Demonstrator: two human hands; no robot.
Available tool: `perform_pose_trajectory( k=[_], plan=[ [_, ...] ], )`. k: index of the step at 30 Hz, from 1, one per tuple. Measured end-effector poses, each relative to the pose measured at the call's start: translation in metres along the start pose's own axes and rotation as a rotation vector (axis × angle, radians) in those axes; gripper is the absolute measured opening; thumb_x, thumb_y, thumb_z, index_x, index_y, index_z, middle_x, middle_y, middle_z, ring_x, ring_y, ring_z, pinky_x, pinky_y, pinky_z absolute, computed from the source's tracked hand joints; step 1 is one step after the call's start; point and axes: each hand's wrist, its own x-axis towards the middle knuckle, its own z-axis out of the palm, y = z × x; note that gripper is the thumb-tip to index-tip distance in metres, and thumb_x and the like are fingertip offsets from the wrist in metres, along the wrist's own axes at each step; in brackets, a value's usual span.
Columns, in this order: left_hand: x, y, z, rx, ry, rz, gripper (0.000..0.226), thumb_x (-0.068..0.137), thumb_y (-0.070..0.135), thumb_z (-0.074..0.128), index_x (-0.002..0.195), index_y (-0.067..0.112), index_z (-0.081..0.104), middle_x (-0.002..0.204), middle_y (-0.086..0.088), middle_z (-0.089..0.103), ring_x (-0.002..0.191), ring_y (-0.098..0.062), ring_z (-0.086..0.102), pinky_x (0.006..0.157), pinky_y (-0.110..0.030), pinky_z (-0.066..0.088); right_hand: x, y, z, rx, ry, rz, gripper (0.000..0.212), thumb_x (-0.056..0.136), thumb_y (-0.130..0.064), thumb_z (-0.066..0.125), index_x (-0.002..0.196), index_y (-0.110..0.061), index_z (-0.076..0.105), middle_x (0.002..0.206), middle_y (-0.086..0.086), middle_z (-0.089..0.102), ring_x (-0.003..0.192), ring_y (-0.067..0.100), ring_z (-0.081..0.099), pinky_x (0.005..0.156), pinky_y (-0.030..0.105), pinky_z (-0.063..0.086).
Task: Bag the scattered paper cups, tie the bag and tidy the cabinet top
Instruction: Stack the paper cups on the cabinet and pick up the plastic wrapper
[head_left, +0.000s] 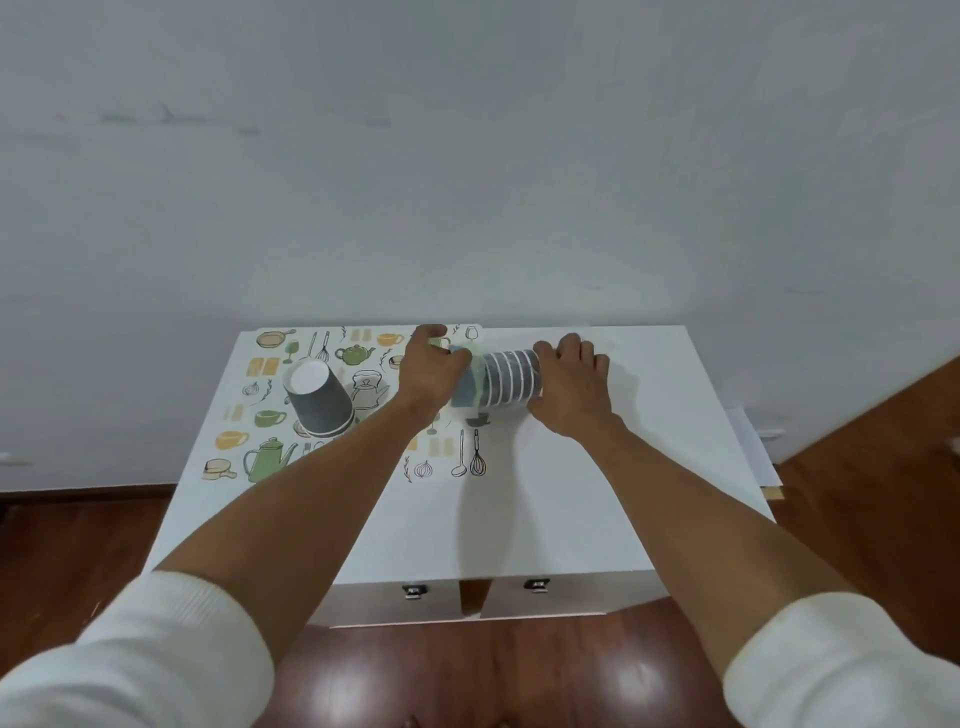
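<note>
A: Which step is this, by your reckoning?

B: The bagging, I'd judge. A nested stack of cups (511, 383) lies on its side near the back of the tabletop (597, 467), and a thin clear bag (475, 387) sits over its left end.

A: What are the hands doing?

B: The left hand (431, 371) has its fingers curled round the bag where it covers that end of the stack. The right hand (569, 387) is at the other end; its fingers bend over the stack's far side, so it seems to be holding or pushing it, though I can't see how tight that grip is.

A: Are all the cups in the stack?

B: No. One dark cup (318, 397) stands upside down on the patterned mat (270, 457), well apart to the left of both hands. It looks untouched.

A: So what does the next move call for?

B: Probably feeding the stack further into the bag while the left hand keeps the mouth open, since most of the white rims are outside the plastic. Then the lone cup needs fetching before any knot is tied. The thin plastic may bunch at the rims, so a steady push would suit.
</note>
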Motion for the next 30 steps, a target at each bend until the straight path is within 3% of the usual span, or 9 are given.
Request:
perform_pose_trajectory(
  k=[3,5,9,12,17,20,24,28,30],
  plan=[
    [0.007,-0.006,-0.019,0.028,0.023,0.019,0.045,0.087,0.011,0.061,0.131,0.018,0.054,0.092,0.000,0.058,0.079,-0.018,0.055,0.062,-0.028,0.043,0.005,-0.011,0.002,-0.011,-0.130,-0.017,0.080,0.069,-0.040,0.076,0.135,-0.018,0.036,0.147,0.012,0.027,0.141,0.037,0.024,0.109,0.053,0.022],
    [0.010,-0.010,-0.029,0.049,0.030,0.022,0.041,0.090,0.009,0.060,0.129,0.018,0.054,0.093,0.001,0.056,0.074,-0.015,0.053,0.057,-0.026,0.043,0.004,-0.017,0.005,0.029,-0.216,-0.007,0.077,0.071,-0.034,0.073,0.133,-0.019,0.030,0.137,0.008,0.040,0.137,0.036,0.031,0.104,0.060,0.029],
    [0.008,-0.016,-0.040,0.044,0.000,0.000,0.039,0.093,0.007,0.053,0.131,0.018,0.054,0.101,-0.002,0.058,0.070,-0.014,0.052,0.049,-0.024,0.040,-0.011,-0.017,0.013,-0.003,-0.256,-0.050,0.092,0.079,-0.001,0.066,0.152,-0.023,0.014,0.130,0.013,0.041,0.121,0.035,0.044,0.087,0.044,0.042],
    [0.005,-0.020,-0.042,0.038,-0.031,-0.031,0.046,0.091,0.006,0.046,0.135,0.017,0.053,0.114,-0.008,0.064,0.078,-0.016,0.055,0.060,-0.026,0.042,-0.014,-0.014,0.010,0.024,-0.275,-0.014,0.093,0.079,0.012,0.060,0.152,-0.024,0.015,0.134,0.021,0.033,0.113,0.036,0.048,0.074,0.040,0.044],
    [-0.004,-0.024,-0.041,0.030,-0.106,-0.046,0.049,0.090,0.003,0.056,0.137,0.015,0.055,0.099,-0.008,0.057,0.072,-0.015,0.050,0.060,-0.024,0.039,-0.019,-0.011,-0.004,-0.083,-0.315,0.030,0.078,0.087,0.006,0.059,0.153,-0.008,0.020,0.128,0.020,0.051,0.114,0.035,0.057,0.078,0.038,0.044],
    [-0.008,-0.023,-0.041,0.010,-0.139,-0.031,0.045,0.092,-0.002,0.058,0.135,0.012,0.056,0.087,-0.007,0.059,0.070,-0.016,0.055,0.052,-0.016,0.044,-0.024,-0.009,-0.012,-0.088,-0.294,0.089,0.035,0.084,0.008,0.058,0.115,-0.006,0.050,0.100,0.009,0.055,0.109,0.032,0.062,0.074,0.032,0.041],
    [-0.014,-0.021,-0.046,-0.018,-0.101,-0.038,0.041,0.093,-0.001,0.060,0.133,0.009,0.061,0.105,-0.015,0.066,0.067,-0.011,0.054,0.041,-0.008,0.038,-0.027,-0.002,-0.021,-0.194,-0.288,0.107,0.025,0.083,0.007,0.058,0.103,-0.007,0.059,0.104,0.011,0.058,0.103,0.030,0.064,0.072,0.030,0.043],
    [-0.015,-0.030,-0.052,0.051,-0.075,-0.015,0.043,0.094,0.003,0.058,0.136,0.011,0.060,0.102,-0.008,0.063,0.060,-0.010,0.048,0.046,-0.013,0.038,-0.030,0.009,-0.019,-0.302,-0.320,0.126,0.034,0.082,0.002,0.060,0.115,-0.007,0.058,0.120,0.011,0.060,0.112,0.031,0.059,0.088,0.036,0.043],
    [-0.016,-0.033,-0.054,0.159,-0.088,0.026,0.048,0.091,0.009,0.061,0.139,0.012,0.057,0.117,-0.010,0.064,0.075,-0.014,0.056,0.063,-0.021,0.046,-0.021,0.008,-0.021,-0.367,-0.455,0.127,0.083,0.077,-0.015,0.072,0.150,-0.008,0.031,0.148,0.017,0.039,0.141,0.039,0.034,0.111,0.053,0.026]
  ],
)
